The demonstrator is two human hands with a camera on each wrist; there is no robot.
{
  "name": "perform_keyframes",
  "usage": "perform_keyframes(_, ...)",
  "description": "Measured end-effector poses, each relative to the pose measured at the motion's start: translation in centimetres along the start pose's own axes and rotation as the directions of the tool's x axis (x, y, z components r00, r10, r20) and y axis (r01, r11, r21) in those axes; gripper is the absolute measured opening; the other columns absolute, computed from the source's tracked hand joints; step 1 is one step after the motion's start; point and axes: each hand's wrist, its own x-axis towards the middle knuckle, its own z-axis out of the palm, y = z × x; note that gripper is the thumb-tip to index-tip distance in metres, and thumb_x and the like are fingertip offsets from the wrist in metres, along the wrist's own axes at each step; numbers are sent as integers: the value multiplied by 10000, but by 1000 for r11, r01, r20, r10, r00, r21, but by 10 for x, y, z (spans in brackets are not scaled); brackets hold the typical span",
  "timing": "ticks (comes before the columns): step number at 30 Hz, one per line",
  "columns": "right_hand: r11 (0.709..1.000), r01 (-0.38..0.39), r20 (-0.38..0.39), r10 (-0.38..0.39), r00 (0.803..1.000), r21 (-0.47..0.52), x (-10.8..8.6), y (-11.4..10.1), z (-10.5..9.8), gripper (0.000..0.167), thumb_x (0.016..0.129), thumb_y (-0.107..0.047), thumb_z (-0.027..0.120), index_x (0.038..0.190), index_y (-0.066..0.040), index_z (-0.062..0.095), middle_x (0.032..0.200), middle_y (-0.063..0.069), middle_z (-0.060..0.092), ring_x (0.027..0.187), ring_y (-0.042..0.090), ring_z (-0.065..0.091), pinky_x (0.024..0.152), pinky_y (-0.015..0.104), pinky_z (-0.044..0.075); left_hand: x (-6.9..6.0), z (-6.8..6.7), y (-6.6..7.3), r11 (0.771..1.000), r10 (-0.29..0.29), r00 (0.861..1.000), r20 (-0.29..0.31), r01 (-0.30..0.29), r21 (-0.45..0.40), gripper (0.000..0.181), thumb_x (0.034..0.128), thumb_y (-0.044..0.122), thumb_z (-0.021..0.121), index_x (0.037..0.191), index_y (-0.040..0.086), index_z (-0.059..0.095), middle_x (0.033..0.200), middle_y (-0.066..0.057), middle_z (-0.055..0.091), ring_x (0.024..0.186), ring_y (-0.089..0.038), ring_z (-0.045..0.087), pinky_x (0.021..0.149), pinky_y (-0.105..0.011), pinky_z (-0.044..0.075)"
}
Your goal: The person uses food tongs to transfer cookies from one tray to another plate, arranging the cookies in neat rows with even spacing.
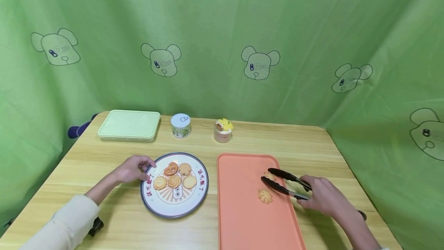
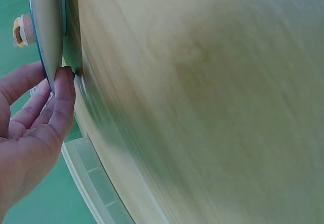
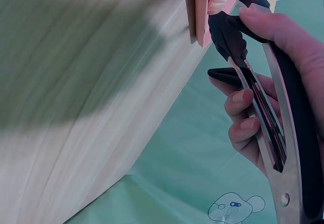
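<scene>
My left hand [image 1: 131, 169] pinches the left rim of a round white plate [image 1: 189, 201] with a blue edge. In the left wrist view the thumb and fingers sit on either side of the plate's edge [image 2: 46, 27]. The plate bears several biscuits, among them a pretzel-shaped one [image 1: 170, 169] and a swirled one [image 1: 174, 181]. My right hand [image 1: 324, 196] grips black-tipped metal tongs [image 1: 282, 191], their jaws parted around a flower-shaped cookie [image 1: 268, 176] on the coral tray [image 1: 243, 223]. Whether the tips touch it I cannot tell. Another cookie [image 1: 265, 196] lies just nearer on the tray.
Along the table's [image 1: 295, 136] back stand a pale green lidded box [image 1: 130, 124], a small ring-pull can [image 1: 180, 125] and a dessert cup [image 1: 223, 131] with yellow topping. A green curtain [image 1: 208, 18] hangs behind and at both sides.
</scene>
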Motion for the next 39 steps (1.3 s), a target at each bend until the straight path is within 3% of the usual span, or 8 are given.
perform_keyframes(5,1000,13,-21,-13,1000,8,3,-4,-4,595,650,-245,815,1144,0,593,756,29,592,625,138,456,530,279,375,-1,-1,0,999,33,999,11,-33,0,357,692,15,745,1029,-5,629,917,-100,613,814,-162,552,693,-261,485)
perform_keyframes(12,999,40,-44,-41,998,-13,12,-18,-12,575,651,-231,809,1135,1,600,787,56,625,635,142,490,531,290,401,2,2,0,1000,-31,1000,-6,31,-3,376,689,-17,738,1049,3,631,944,-97,614,846,-192,551,713,-278,479)
perform_keyframes(20,993,117,-61,-118,991,-24,26,-40,-15,523,663,-233,803,1106,-24,621,860,73,668,653,117,512,565,295,431,3,2,-1,1000,-24,1000,-7,25,12,373,688,-16,739,1045,10,634,947,-87,613,848,-190,547,716,-282,476)
perform_keyframes(30,975,219,-61,-221,973,-37,44,-81,-7,558,703,-332,805,1141,-38,623,981,69,687,787,169,625,640,315,503,3,2,-1,1000,-18,1000,-9,19,22,374,683,-10,745,1040,15,638,957,-85,616,858,-192,549,744,-302,473)
perform_keyframes(39,962,274,-25,-274,961,-14,60,-131,-2,578,693,-312,815,1180,-71,618,1022,57,690,835,173,640,701,339,533,2,2,-1,1000,-16,1000,-13,16,26,369,686,-12,743,1039,20,639,958,-82,620,858,-191,552,747,-304,476)
